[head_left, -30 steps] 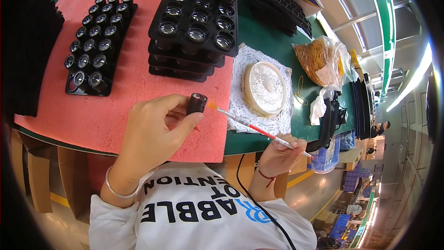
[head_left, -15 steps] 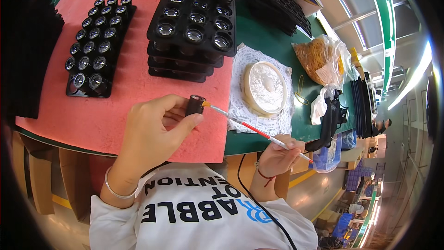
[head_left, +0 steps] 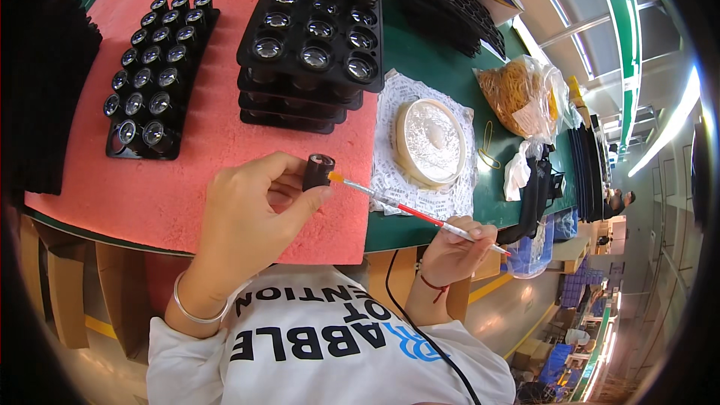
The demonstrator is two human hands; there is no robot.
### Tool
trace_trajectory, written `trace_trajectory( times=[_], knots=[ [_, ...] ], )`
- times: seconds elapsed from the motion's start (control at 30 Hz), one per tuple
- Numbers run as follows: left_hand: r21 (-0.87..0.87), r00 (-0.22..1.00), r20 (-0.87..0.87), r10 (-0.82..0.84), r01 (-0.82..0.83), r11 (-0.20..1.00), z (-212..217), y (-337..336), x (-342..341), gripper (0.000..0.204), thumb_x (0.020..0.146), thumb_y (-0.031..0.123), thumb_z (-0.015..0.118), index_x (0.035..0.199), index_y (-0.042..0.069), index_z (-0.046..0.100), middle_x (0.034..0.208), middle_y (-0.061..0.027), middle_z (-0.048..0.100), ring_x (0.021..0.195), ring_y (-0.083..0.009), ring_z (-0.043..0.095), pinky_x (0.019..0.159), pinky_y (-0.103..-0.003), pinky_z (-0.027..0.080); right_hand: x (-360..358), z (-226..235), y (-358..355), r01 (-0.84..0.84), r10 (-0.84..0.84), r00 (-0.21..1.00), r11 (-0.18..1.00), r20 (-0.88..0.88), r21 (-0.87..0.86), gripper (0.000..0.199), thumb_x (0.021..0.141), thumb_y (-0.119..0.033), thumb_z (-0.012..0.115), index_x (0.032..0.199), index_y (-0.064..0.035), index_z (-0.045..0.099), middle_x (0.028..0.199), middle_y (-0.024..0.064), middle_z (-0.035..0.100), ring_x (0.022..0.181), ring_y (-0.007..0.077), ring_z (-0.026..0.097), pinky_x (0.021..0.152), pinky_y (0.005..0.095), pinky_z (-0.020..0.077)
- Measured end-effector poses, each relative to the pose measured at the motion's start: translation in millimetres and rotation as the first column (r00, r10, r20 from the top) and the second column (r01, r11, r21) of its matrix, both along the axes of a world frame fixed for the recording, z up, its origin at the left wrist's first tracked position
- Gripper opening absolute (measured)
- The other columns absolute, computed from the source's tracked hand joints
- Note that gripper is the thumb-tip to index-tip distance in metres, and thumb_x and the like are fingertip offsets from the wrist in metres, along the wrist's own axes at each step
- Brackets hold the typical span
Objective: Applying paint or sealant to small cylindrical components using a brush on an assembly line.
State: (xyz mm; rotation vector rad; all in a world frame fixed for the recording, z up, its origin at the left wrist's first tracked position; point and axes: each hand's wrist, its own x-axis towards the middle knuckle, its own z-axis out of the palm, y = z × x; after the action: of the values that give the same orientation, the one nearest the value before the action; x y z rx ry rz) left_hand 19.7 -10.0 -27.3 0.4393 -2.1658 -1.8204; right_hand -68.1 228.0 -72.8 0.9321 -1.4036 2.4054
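Between thumb and fingers, my left hand (head_left: 259, 202) pinches a small black lens barrel (head_left: 318, 172) above the pink mat (head_left: 225, 180). My right hand (head_left: 457, 251) holds a thin paintbrush (head_left: 412, 211) with a red and silver handle. Its orange bristle tip meets the barrel's right side, below the rim. A round shallow dish (head_left: 430, 142) with a shiny clear filling stands on printed paper (head_left: 386, 142) to the right of the barrel. Beyond my left hand, a black tray (head_left: 196, 67) carries rows of similar glass-topped barrels.
A stack of black trays (head_left: 300, 90) with lens barrels rises at the mat's far edge. On the green table (head_left: 412, 52) are empty black trays (head_left: 450, 11), a bag of rubber bands (head_left: 519, 97), a loose rubber band (head_left: 487, 146) and crumpled white tissue (head_left: 517, 172). A blue bin (head_left: 532, 251) sits beyond my right hand.
The brush tip has shifted from near the barrel's rim to slightly lower on its side. My right hand has moved slightly right and down; the left still holds the barrel.
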Motion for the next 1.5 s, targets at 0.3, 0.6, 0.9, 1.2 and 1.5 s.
trace_trajectory(
  times=[0.3,0.6,0.9,1.2,1.5],
  knots=[
    [-0.009,1.0,-0.013,0.007,-0.007,1.0,-3.0,-1.2,1.1,0.016,0.072,0.005,0.066,0.083,-0.005,0.059,0.071,-0.0102,0.064,0.064,-0.0143,0.063,0.057,-0.023,0.05,2.0,-0.2,-4.2,0.113,-0.113,0.994,0.994,0.002,0.008,0.024,0.093,-0.026,0.039,0.083,-0.0059,0.045,0.067,0.0036,0.05,0.059,0.0107,0.042,0.057,0.0223,0.0344],
    [-0.09,0.975,-0.186,0.119,-0.138,0.986,1.5,-3.0,12.8,0.022,0.07,0.003,0.065,0.09,-0.003,0.059,0.079,-0.0104,0.063,0.071,-0.0159,0.063,0.066,-0.025,0.051,-1.5,-4.1,-11.2,0.341,-0.341,0.94,0.94,-0.01,-0.002,0.028,0.091,-0.031,0.041,0.078,-0.0065,0.045,0.054,0.0031,0.041,0.046,0.0099,0.037,0.044,0.0215,0.0299],
    [-0.284,0.572,-0.381,0.726,-0.82,0.497,-1.0,-94.5,79.9,0.021,0.075,0.004,0.064,0.094,-0.003,0.058,0.085,-0.0049,0.06,0.079,-0.01,0.054,0.073,-0.022,0.043,2.2,-10.5,0.0,0.129,-0.128,0.992,0.981,0.012,-0.145,0.016,0.091,-0.024,0.044,0.084,-0.0094,0.046,0.08,0.0004,0.055,0.065,0.0081,0.043,0.057,0.0196,0.0364],
    [-0.685,0.784,-0.164,0.599,-0.527,0.503,-10.6,-121.8,76.5,0.025,0.071,0.007,0.065,0.093,-0.001,0.059,0.099,-0.0097,0.059,0.093,-0.0241,0.054,0.084,-0.031,0.039,-0.6,-9.1,-3.6,0.261,-0.263,0.964,0.963,-0.024,-0.072,0.023,0.091,-0.027,0.042,0.079,-0.0071,0.045,0.066,0.0017,0.049,0.056,0.0085,0.038,0.051,0.0205,0.0308],
    [-0.548,0.8,-0.214,0.56,-0.573,0.61,41.8,-103.9,92.4,0.035,0.075,0.006,0.062,0.108,0.002,0.054,0.107,-0.0097,0.056,0.099,-0.0198,0.052,0.087,-0.029,0.037,2.6,-2.4,-7.3,0.231,-0.232,0.971,0.972,-0.064,-0.032,0.022,0.092,-0.024,0.041,0.081,-0.0058,0.044,0.068,0.0016,0.045,0.057,0.0087,0.038,0.053,0.0188,0.033]
  ],
)
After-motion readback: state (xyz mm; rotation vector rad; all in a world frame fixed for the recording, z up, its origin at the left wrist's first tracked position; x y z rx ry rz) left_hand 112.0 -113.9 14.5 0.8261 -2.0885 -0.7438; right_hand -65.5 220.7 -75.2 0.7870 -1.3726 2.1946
